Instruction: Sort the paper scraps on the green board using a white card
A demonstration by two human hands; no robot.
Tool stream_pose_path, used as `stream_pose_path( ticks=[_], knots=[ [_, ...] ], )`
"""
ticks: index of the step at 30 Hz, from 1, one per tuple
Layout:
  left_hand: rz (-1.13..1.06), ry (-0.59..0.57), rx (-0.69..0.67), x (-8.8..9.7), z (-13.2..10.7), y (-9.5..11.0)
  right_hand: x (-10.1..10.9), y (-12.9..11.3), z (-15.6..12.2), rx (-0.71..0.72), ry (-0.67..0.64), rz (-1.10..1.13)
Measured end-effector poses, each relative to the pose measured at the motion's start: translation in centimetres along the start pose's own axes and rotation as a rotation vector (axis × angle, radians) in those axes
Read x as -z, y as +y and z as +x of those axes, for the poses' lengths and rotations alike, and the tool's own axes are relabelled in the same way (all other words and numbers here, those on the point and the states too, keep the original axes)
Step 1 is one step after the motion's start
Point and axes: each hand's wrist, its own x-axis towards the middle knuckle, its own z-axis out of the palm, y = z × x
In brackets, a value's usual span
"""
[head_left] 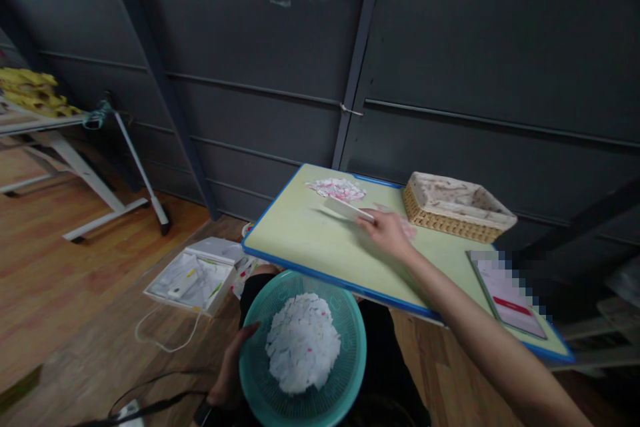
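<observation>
My right hand (386, 231) reaches over the yellow-green tabletop (293, 233), its fingers closed on the end of a flat white card-like piece (350, 209). Just beyond that piece lies a heap of white and pink paper-like scraps (337, 189). Pinkish bits (407, 228) are partly hidden behind the hand. My left hand (233, 355) grips the left rim of a round teal plastic basket (354, 347), held at my lap below the table's front edge. Inside the basket is a mound of small white flakes (303, 343) with a few pink specks.
A fabric-lined wicker basket (440, 219) stands at the table's back right, with a tablet-like device (507, 297) nearer the right corner. On the floor to the left is an open white box (197, 277) with a cord. A white-legged table (85, 167) stands farther left; a dark panelled wall (260, 47) rises behind.
</observation>
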Motion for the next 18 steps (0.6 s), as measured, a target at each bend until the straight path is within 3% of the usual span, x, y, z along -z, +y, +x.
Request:
stream_pose_path(
  ticks=[2, 5, 8, 11, 18],
  knots=[
    [0.028, -0.014, 0.024, -0.6, -0.6, 0.5, -1.7, -2.4, -0.9, 0.103, -0.033, -0.045],
    [0.018, -0.056, 0.057, -1.0, -0.6, 0.8, -4.8, -5.7, -1.7, 0.285, -0.234, -0.181],
    [-0.023, -0.031, 0.092, -0.6, 0.1, 0.3, -6.5, -7.3, -1.8, 0.311, -0.333, -0.363],
    [-0.032, 0.057, 0.031, -0.2, 0.8, -0.9, -6.2, -6.9, -1.7, 0.234, -0.317, -0.505],
    [-0.028, -0.004, 0.165, -0.6, 2.2, -3.2, -1.7, -1.7, -3.2, -0.129, -0.207, -0.686]
  ],
)
